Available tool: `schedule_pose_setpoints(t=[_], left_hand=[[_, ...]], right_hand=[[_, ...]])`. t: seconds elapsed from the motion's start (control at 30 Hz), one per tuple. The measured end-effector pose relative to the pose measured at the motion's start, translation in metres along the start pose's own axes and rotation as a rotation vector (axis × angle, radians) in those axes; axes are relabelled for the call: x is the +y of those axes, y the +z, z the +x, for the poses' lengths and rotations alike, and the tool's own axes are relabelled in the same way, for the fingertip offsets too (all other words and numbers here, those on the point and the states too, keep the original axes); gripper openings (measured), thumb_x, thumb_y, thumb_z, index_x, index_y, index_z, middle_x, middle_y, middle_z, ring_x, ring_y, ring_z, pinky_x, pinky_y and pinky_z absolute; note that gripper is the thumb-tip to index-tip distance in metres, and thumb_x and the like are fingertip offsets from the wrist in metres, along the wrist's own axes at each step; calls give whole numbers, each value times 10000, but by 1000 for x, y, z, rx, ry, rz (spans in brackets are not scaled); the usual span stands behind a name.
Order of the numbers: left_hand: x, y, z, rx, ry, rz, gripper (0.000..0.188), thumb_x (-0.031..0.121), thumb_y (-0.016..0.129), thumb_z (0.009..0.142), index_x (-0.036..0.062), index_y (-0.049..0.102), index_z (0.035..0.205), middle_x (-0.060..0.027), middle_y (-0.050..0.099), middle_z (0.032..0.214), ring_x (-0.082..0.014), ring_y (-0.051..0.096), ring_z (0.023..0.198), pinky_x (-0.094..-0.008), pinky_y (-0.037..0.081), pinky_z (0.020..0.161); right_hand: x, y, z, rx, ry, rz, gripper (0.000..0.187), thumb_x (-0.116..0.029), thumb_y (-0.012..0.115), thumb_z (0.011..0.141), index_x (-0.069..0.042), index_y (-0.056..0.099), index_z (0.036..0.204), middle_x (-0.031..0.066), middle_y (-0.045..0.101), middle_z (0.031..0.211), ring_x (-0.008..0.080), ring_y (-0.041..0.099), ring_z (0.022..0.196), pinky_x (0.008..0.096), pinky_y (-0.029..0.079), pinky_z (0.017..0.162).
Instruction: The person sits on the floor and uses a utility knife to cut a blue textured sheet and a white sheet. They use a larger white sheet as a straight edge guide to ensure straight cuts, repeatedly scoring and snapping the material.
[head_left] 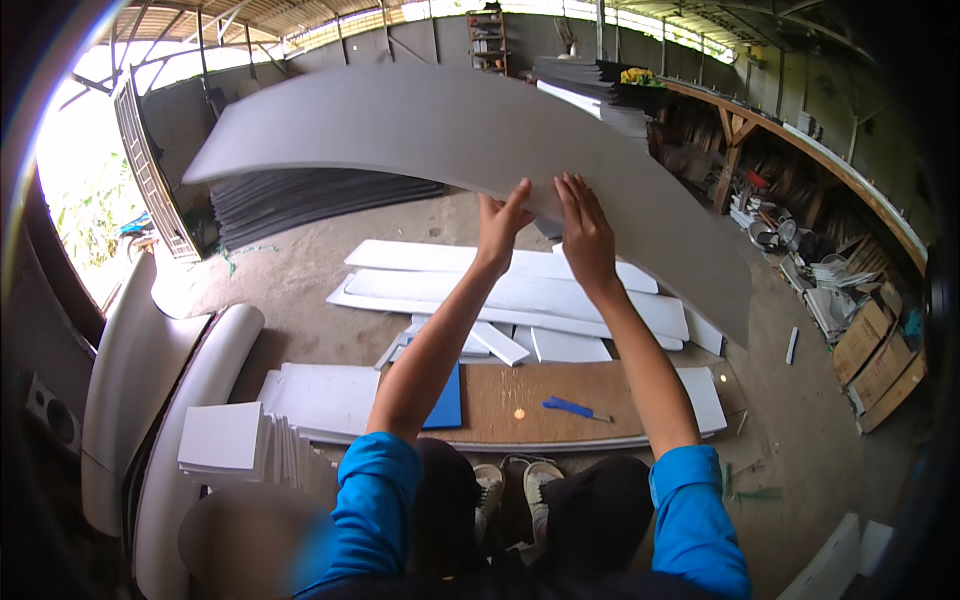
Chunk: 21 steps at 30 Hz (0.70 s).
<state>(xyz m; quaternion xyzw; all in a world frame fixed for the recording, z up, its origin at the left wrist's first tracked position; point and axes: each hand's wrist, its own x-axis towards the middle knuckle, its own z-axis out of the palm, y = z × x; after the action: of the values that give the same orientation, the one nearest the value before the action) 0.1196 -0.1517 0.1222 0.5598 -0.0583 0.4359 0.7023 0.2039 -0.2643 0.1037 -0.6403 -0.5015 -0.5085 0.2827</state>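
From where I stand, clock directions are read with the person at the centre and 12 o'clock straight ahead. Nearest are the person's pale shoes (pixel 540 482), set side by side. Just beyond them, at 12 o'clock, lies a brown board (pixel 510 385), with white sheet material showing at both ends and a blue piece (pixel 444 400) at its left part. A blue-handled tool (pixel 572 407) rests on the board at 1 o'clock. At 9 o'clock stands a stack of white rectangles (pixel 220 438); beside it, curved white forms (pixel 205 420).

Raised above the floor, both hands meet a long grey sheet (pixel 400 120), which bows from between 10 and 11 o'clock round to 2 o'clock. The left hand (pixel 498 232) pinches its near edge, thumb on the facing surface. The right hand (pixel 588 238) lays its fingers along the same surface, near the left; whether its grip closes around the edge, I cannot tell.

Below and beyond the hands, long white panels (pixel 520 290) lie overlapping on the floor at 12 o'clock. Farther off: cardboard (pixel 860 340) at 2 o'clock, a dark stack of sheets (pixel 310 208) at 11, a long wooden tabletop (pixel 820 160) at 1, and, farthest, a shelf rack (pixel 487 45) at 12.
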Motion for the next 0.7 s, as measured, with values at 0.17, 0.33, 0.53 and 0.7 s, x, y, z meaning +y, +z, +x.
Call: schedule_pose_setpoints(t=[0.17, 0.33, 0.53, 0.7], left_hand=[[-23, -95, -9, 77, -344, -198, 380, 193, 440, 871, -118, 412, 1089, -226, 485, 1088, -336, 503, 1042, -448, 393, 950], [-89, -106, -69, 157, -439, -408, 376, 153, 446, 878, -112, 358, 1130, -200, 426, 1149, -300, 440, 1117, -423, 332, 1019], [-147, -98, -96, 175, -572, -460, 341, 178, 481, 875, -93, 424, 1074, -157, 476, 1093, -240, 472, 1068, -391, 311, 1033], [-187, -84, -124, 252, -753, -538, 320, 237, 495, 874, -32, 461, 1044, -122, 493, 1050, -201, 486, 1033, -306, 366, 932]], right_hand=[[26, 16, -68, -172, -70, -15, 455, 17, 486, 782, -47, 433, 1229, 137, 607, 1026, 254, 605, 936, 343, 508, 775], [37, 34, -139, -257, -81, 1, 386, 3, 487, 771, -53, 493, 1153, 114, 617, 1009, 230, 606, 934, 334, 485, 768], [27, 24, -180, -94, 643, -163, 702, -34, 754, 583, -78, 405, 1190, 140, 399, 1166, 298, 388, 1067, 446, 311, 879], [4, 39, -282, -15, 1760, 1229, 670, -413, 608, 806, -11, 299, 1244, 158, 401, 1179, 280, 440, 1087, 362, 348, 940]])
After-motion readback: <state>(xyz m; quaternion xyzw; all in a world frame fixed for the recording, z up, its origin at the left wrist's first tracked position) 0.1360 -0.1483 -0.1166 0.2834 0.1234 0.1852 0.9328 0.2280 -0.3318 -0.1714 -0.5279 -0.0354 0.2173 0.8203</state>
